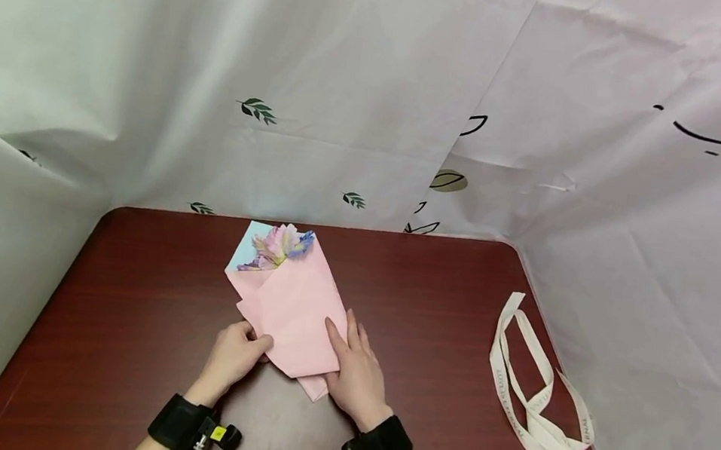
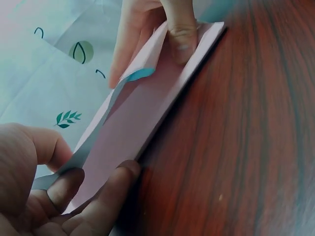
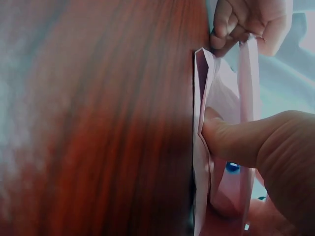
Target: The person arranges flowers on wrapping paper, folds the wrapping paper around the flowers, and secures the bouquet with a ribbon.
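A small bouquet lies on the table in pink wrapping paper (image 1: pixel 303 316). Pink and purple-blue flowers (image 1: pixel 281 245) show at its top, beside the paper's light blue inner side (image 1: pixel 245 244). My left hand (image 1: pixel 233 353) pinches the left lower edge of the wrapping. At the lower right, my right hand (image 1: pixel 362 379) holds the wrapping, fingers on top and thumb tucked between its layers. The right wrist view shows that thumb (image 3: pixel 236 140) inside the fold. Seen from the left wrist, the bottom end of the pink paper (image 2: pixel 133 128) gapes between the hands. Any stems are hidden.
A cream ribbon (image 1: pixel 547 438) with printed letters lies in loose loops at the right side of the dark red-brown table (image 1: pixel 116 314). White printed cloth (image 1: pixel 351 87) hangs behind the table and along both sides.
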Demonstrator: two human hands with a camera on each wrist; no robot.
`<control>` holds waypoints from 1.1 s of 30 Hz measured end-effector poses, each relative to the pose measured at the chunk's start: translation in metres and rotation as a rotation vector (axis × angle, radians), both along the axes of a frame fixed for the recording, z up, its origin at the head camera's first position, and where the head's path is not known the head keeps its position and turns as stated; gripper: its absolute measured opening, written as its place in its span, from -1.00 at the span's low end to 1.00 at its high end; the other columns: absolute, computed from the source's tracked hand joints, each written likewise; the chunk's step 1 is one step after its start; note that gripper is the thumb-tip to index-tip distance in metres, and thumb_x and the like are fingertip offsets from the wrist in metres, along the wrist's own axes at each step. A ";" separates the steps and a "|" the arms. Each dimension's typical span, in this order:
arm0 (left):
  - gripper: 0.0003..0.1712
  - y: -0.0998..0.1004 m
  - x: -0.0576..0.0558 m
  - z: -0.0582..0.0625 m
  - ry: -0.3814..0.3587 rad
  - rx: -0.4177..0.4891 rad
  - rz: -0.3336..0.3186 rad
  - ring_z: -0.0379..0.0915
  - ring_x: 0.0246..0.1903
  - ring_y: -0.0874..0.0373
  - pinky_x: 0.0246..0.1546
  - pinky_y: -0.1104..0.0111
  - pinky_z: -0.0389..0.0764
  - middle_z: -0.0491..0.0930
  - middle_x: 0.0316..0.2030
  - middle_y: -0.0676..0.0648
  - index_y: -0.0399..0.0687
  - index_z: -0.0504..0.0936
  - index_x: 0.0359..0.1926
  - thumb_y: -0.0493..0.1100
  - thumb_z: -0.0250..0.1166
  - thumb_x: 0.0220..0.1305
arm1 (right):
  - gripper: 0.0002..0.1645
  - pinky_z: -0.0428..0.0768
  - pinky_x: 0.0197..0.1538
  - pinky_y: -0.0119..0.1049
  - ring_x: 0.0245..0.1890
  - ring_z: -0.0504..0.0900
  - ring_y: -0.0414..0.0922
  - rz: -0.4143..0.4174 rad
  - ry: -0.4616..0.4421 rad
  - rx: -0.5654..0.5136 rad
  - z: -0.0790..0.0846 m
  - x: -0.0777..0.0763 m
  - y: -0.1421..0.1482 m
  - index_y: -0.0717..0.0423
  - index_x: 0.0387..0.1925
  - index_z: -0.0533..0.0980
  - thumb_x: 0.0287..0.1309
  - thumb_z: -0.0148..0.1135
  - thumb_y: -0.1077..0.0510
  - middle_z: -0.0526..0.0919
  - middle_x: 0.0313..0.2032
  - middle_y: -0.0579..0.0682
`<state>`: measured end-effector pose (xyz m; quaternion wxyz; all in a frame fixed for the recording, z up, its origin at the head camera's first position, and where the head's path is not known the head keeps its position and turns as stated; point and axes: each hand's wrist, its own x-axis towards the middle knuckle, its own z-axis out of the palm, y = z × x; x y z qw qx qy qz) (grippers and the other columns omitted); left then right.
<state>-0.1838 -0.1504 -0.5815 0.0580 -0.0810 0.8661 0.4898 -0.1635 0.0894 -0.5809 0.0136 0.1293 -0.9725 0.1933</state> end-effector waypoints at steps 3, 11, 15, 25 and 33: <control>-0.79 -0.004 0.000 -0.001 0.011 -0.033 -0.001 0.49 -0.68 0.15 -0.62 0.35 0.39 0.56 -0.72 0.02 -0.09 0.51 -0.61 -0.20 0.27 0.11 | 0.03 0.48 0.25 0.13 0.46 0.26 0.19 -0.003 -0.001 0.025 0.000 -0.001 0.001 -0.27 0.52 0.26 0.00 0.43 0.16 0.10 0.56 0.10; -0.73 -0.010 0.004 -0.005 0.079 -0.249 -0.061 0.26 -0.69 0.16 -0.64 0.33 0.24 0.35 -0.73 0.05 0.00 0.47 -0.65 -0.13 0.33 0.08 | -0.09 0.46 0.25 0.14 0.45 0.27 0.18 0.008 -0.008 0.067 -0.001 -0.002 0.004 -0.23 0.50 0.32 0.07 0.34 0.10 0.15 0.54 0.11; -0.73 -0.011 0.005 -0.004 0.074 -0.324 -0.054 0.31 -0.67 0.15 -0.66 0.31 0.25 0.40 -0.71 0.05 0.03 0.47 -0.64 -0.07 0.34 0.08 | -0.08 0.45 0.25 0.16 0.46 0.26 0.18 0.007 -0.016 0.050 -0.001 -0.003 0.004 -0.24 0.50 0.31 0.07 0.34 0.11 0.18 0.53 0.12; -0.72 -0.016 0.007 -0.004 0.092 -0.390 -0.046 0.33 -0.67 0.16 -0.68 0.31 0.28 0.42 -0.70 0.07 0.07 0.47 -0.64 -0.02 0.34 0.09 | -0.13 0.39 0.32 0.12 0.47 0.25 0.16 0.001 -0.037 0.045 0.000 -0.005 0.006 -0.28 0.48 0.33 0.11 0.35 -0.03 0.31 0.48 0.10; -0.75 -0.020 0.011 -0.006 0.070 -0.407 -0.036 0.32 -0.66 0.15 -0.68 0.30 0.27 0.40 -0.68 0.05 0.06 0.49 -0.59 -0.03 0.32 0.12 | -0.05 0.24 0.44 0.08 0.52 0.13 0.17 0.042 -0.113 0.015 -0.001 -0.005 0.011 -0.36 0.49 0.30 0.04 0.41 -0.04 0.23 0.51 0.14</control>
